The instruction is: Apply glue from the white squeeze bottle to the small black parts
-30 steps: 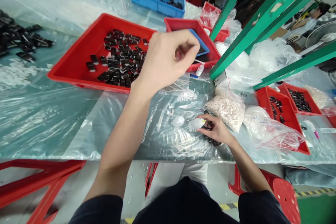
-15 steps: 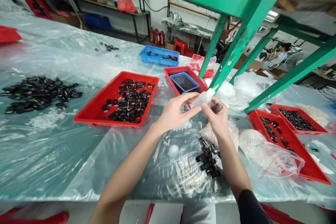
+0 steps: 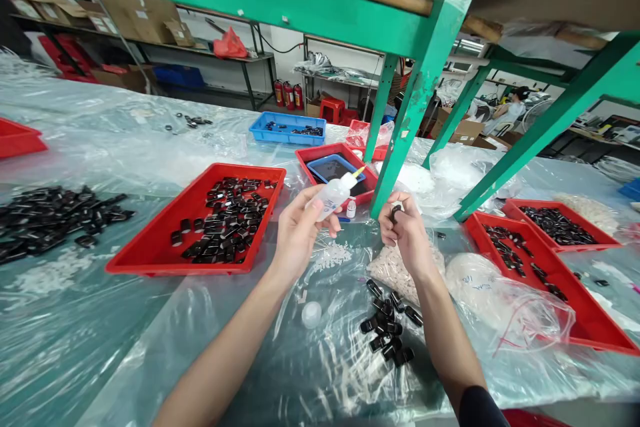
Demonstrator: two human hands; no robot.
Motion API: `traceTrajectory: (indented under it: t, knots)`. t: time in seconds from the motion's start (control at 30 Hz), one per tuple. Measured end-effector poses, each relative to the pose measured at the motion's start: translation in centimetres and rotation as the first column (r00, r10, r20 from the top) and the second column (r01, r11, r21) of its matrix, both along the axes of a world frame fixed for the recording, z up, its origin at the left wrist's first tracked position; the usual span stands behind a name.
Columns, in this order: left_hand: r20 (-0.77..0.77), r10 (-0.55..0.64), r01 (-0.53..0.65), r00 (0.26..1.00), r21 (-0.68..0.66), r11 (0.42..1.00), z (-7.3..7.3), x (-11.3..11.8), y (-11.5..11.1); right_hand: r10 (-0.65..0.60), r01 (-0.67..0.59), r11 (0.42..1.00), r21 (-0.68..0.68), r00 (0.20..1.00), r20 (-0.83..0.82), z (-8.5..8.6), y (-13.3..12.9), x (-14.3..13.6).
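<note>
A translucent white squeeze bottle point(image 3: 332, 197) with a yellow tip pointing up and right is gripped in my left hand point(image 3: 295, 233). My right hand point(image 3: 407, 230), to the right of the bottle and apart from it, has its fingers closed on a small black piece point(image 3: 395, 214). Below my right hand, several black pieces point(image 3: 387, 327) lie in a loose pile beside my forearm. A bag of pale bits point(image 3: 397, 270) sits partly behind that forearm. Small white bits point(image 3: 330, 257) are scattered between my hands, with a round translucent cap point(image 3: 311, 314) nearer me.
To the left are a red tray point(image 3: 145, 250) of black pieces and a black heap point(image 3: 50, 220). A blue tray point(image 3: 287, 137) and a red tray point(image 3: 370, 195) stand farther back. Green shelf posts point(image 3: 410, 113) rise beyond my right hand. More red trays point(image 3: 590, 320) are at right.
My hands have moved apart, the left with the bottle and the right with the black piece. The view has shifted, showing more of the green shelf.
</note>
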State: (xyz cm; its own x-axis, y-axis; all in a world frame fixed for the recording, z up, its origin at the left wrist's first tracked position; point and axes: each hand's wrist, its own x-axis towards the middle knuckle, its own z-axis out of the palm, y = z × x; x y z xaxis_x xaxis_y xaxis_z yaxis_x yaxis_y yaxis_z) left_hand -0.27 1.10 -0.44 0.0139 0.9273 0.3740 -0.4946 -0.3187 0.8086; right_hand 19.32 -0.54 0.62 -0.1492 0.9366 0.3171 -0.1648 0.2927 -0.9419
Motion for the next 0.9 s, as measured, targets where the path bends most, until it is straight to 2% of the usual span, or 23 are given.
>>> traceTrajectory:
  t: [0.1,0.2,0.3,0.37,0.57,0.77,0.9]
  knots:
    - [0.117,-0.039,0.056,0.992,-0.147,0.987,0.3,0.3,0.0,0.006,-0.006,1.0,-0.014,1.0,0.019,0.0,0.0,-0.1]
    - [0.215,-0.056,0.113,0.975,-0.261,0.959,0.5,0.4,-0.1,-0.017,0.016,0.997,0.07,1.0,0.011,0.1,-0.2,-0.4]
    - [0.268,-0.048,0.134,0.962,-0.314,0.94,0.7,0.5,-0.3,-0.024,0.024,0.986,0.167,1.0,-0.006,0.2,-0.3,-0.4]
    - [0.283,-0.039,0.134,0.958,-0.328,0.935,0.7,0.6,-0.4,-0.008,0.01,0.984,0.18,1.0,-0.012,0.3,-0.3,-0.4]
    - [0.276,-0.036,0.128,0.961,-0.324,0.937,0.7,0.8,-0.7,-0.006,0.024,0.985,0.17,0.994,-0.106,-0.1,0.5,-0.3]
    - [0.192,0.112,-0.065,0.975,-0.233,0.97,1.2,-0.3,-0.4,-0.012,0.033,0.991,0.13,0.987,-0.159,-0.2,0.5,-0.3]
    - [0.121,0.136,-0.122,0.983,-0.123,0.985,1.6,-0.9,-0.6,0.018,0.001,0.995,0.099,0.981,-0.193,-0.2,0.1,-0.6]
